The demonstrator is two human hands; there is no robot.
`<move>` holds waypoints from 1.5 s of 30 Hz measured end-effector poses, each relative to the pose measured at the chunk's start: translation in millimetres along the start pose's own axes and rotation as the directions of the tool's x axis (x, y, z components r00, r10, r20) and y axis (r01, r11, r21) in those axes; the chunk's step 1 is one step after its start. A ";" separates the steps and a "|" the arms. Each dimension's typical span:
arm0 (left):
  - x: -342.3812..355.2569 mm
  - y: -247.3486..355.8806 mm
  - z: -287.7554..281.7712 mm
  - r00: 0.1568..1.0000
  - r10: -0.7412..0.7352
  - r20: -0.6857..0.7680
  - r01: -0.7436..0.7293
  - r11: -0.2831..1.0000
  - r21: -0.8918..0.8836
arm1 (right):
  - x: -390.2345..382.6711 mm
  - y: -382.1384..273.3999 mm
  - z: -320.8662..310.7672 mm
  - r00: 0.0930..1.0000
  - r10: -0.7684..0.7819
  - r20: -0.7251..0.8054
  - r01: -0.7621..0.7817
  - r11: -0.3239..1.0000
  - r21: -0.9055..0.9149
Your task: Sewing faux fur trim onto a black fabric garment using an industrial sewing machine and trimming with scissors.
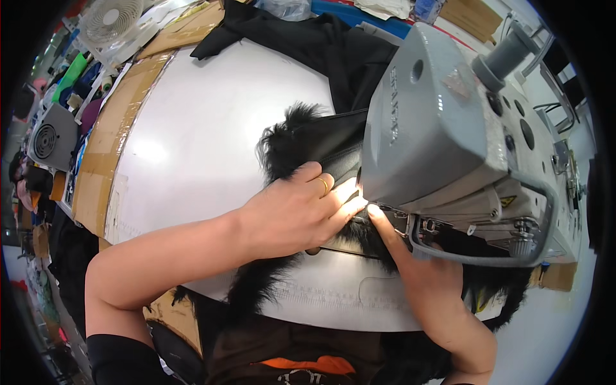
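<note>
A black garment piece with fur trim (282, 149) lies under the head of a grey sewing machine (423, 122). My left hand (298, 208), with a ring on one finger, is closed on the smooth dark cloth, its fingertips bunched in the lit spot by the needle. My right hand (430, 279) reaches in from the right, partly behind the machine's looped guard (487, 262). One of its fingers points at the cloth and nearly meets the left fingertips; its other fingers are mostly hidden. The needle tip itself is hard to make out.
Dark cloth (301, 42) is heaped at the back of the white table (212, 122). Taped cardboard (109, 147) edges the left side, with a white fan (110, 22) beyond. More black fur (256, 282) hangs at the front edge. The machine body blocks the right.
</note>
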State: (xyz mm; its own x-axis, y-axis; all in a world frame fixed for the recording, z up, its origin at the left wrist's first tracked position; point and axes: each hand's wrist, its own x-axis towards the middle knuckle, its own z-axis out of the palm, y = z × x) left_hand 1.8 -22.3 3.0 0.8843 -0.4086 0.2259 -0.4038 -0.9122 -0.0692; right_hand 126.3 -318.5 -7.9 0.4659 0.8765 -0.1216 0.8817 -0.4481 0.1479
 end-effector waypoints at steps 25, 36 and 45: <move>-3.9 -9.2 7.5 0.993 -0.015 -0.119 0.002 0.994 -0.108 | 39.6 -27.3 -51.4 0.997 -0.041 0.065 0.051 0.985 -0.166; -2.5 -8.3 4.1 0.990 0.010 -0.142 -0.020 0.997 -0.073 | 43.2 -17.3 -28.9 0.912 -0.127 -0.391 0.117 0.992 -0.048; 1.1 -7.1 12.0 0.974 -0.013 -0.225 0.004 0.999 -0.040 | 29.2 3.3 0.4 0.994 -0.092 -0.062 0.093 0.996 0.014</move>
State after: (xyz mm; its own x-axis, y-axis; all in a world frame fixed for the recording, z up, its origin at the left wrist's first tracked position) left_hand 8.5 -16.6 -7.9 0.8141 -0.3794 0.4397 -0.4091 -0.9120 -0.0294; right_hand 142.9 -294.5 -11.4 0.3777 0.9230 -0.0735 0.9220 -0.3675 0.1223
